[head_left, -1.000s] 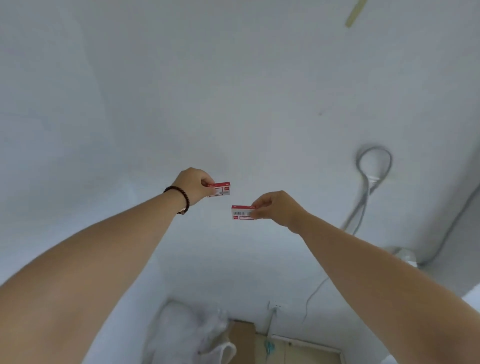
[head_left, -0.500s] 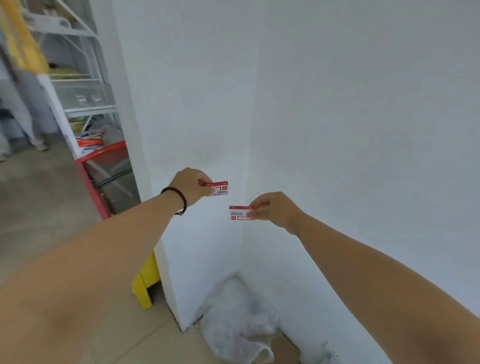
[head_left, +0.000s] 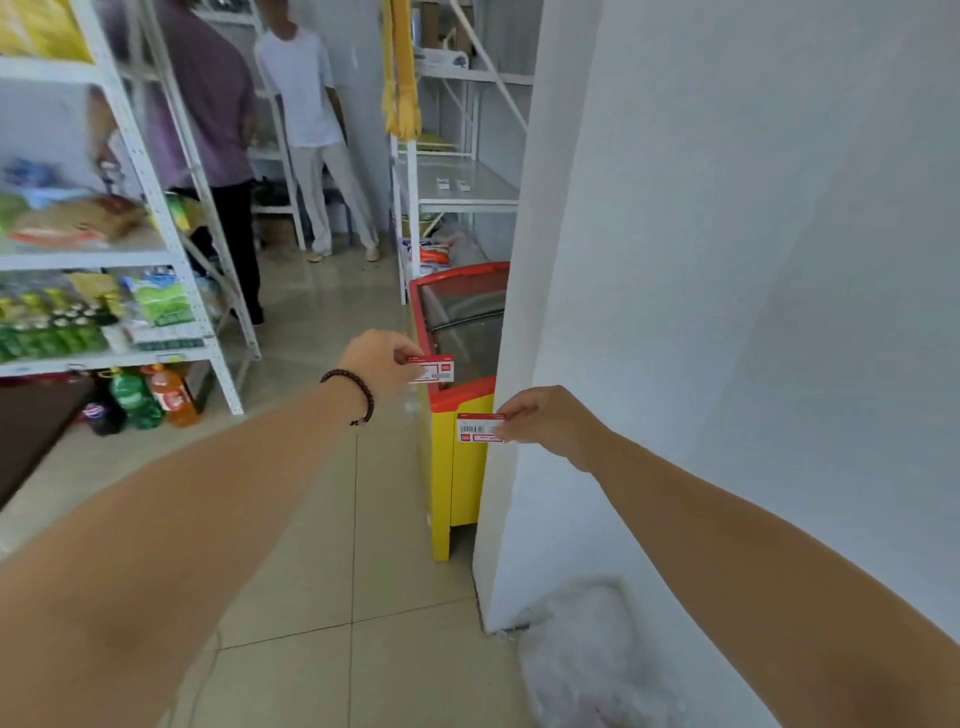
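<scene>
Both arms reach forward at chest height. My left hand (head_left: 382, 364), with a dark bead bracelet on the wrist, pinches a small red-and-white price tag (head_left: 434, 369) by its left end. My right hand (head_left: 550, 421) pinches a second red-and-white price tag (head_left: 477, 428) with a barcode by its right end, lower and a little to the right of the first. The two tags are apart and touch nothing else.
A white wall corner (head_left: 509, 415) stands just right of my hands, with a yellow and red chest freezer (head_left: 457, 467) behind it and a white plastic bag (head_left: 587, 660) at its foot. White shelves of goods (head_left: 104, 312) and bottles (head_left: 156, 397) line the left. Two people (head_left: 306, 130) stand down the tiled aisle.
My view has swung left from the white wall corner to the shop aisle. Both hands keep the same pose and still hold their tags.
</scene>
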